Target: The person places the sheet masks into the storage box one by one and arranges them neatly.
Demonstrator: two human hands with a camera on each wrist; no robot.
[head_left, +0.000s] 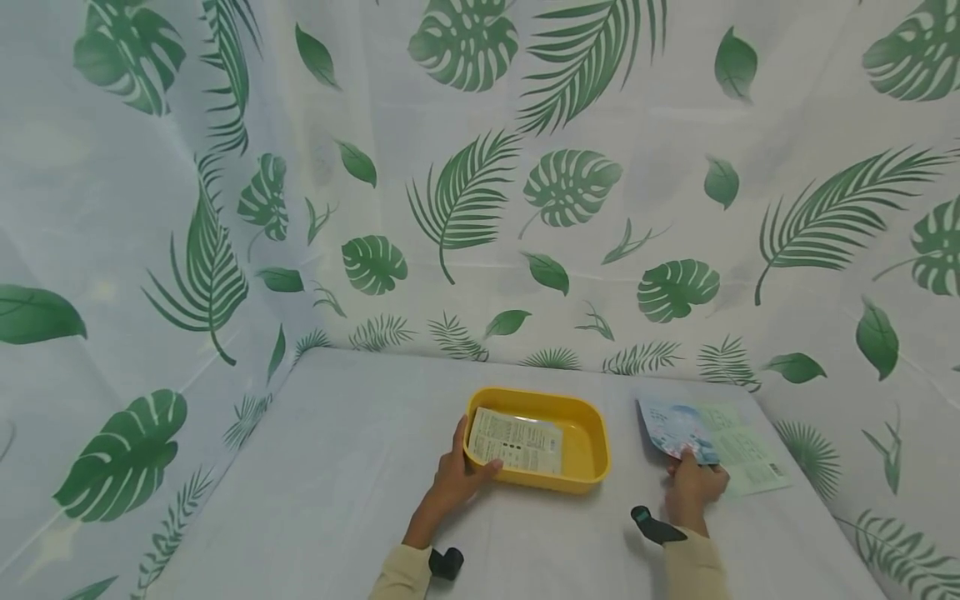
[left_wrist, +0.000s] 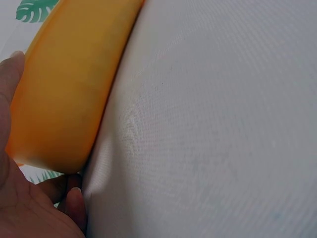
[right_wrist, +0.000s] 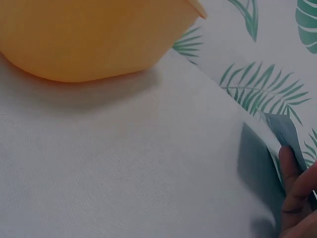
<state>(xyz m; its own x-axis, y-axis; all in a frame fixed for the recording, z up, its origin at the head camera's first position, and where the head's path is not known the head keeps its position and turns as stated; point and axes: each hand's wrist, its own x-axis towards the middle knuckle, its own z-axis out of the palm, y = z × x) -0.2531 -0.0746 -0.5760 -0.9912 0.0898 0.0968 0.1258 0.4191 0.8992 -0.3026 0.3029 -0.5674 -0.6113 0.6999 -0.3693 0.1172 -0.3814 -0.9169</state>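
A shallow yellow plastic tray (head_left: 591,454) with rounded corners sits on the white table in the head view. Its left front corner is gripped by my left hand (head_left: 453,482), thumb over the front rim and fingers along the left side. Inside lies a pale flat packet (head_left: 517,443), printed with small text. To the right of the tray, my right hand (head_left: 693,487) pinches the lower edge of a blue printed packet (head_left: 675,427), which is tilted up from the table and casts a shadow (right_wrist: 255,173). Beneath and beside it lies a light green packet (head_left: 753,465).
White cloth covers the table (head_left: 322,467). Behind and at both sides stand white fabric walls (head_left: 585,333) with green leaf prints. Dark wrist-camera mounts (head_left: 446,563) sit on both wrists.
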